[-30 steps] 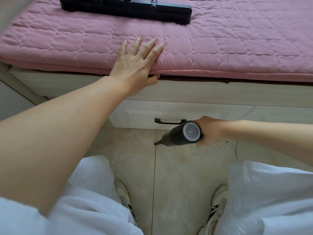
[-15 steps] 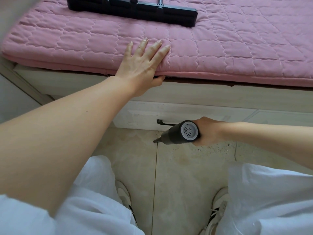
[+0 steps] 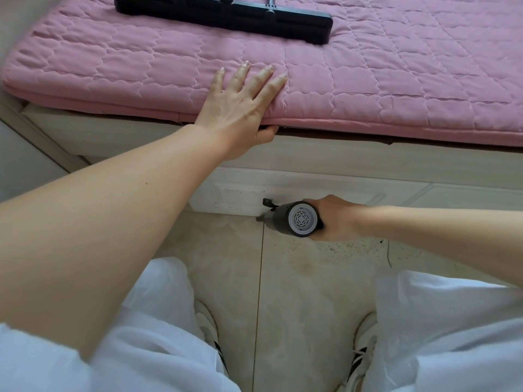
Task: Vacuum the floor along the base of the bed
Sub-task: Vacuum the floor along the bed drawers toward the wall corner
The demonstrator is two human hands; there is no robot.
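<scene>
- Since a second ago, the handheld vacuum [image 3: 293, 220] has edged closer to the bed base [image 3: 339, 162]; its nozzle tip now sits right at the foot of the drawer front [image 3: 232, 193], where it met the tile further out before.
- Now the dark drawer handle [image 3: 267, 202] is mostly hidden behind the vacuum body, only its left end showing; earlier nearly the whole bar was visible.
- Right hand [image 3: 335, 217] wraps its fingers around the vacuum's grip, the round grey rear vent facing the camera, just as before.
- Left hand [image 3: 240, 106] stays flat on the pink quilted mattress pad [image 3: 396, 80], fingers straight and spread, thumb tucked under the pad's edge above the bed base.
- Dark specks of debris [image 3: 351, 246] lie on the beige floor tile [image 3: 305, 292] in front of the bed base, just right of the vacuum.
- Drawer in the bed base is closed, so its contents cannot be seen.
- On the mattress pad, far from the bed base edge, lies a long black floor brush head [image 3: 226, 9].
</scene>
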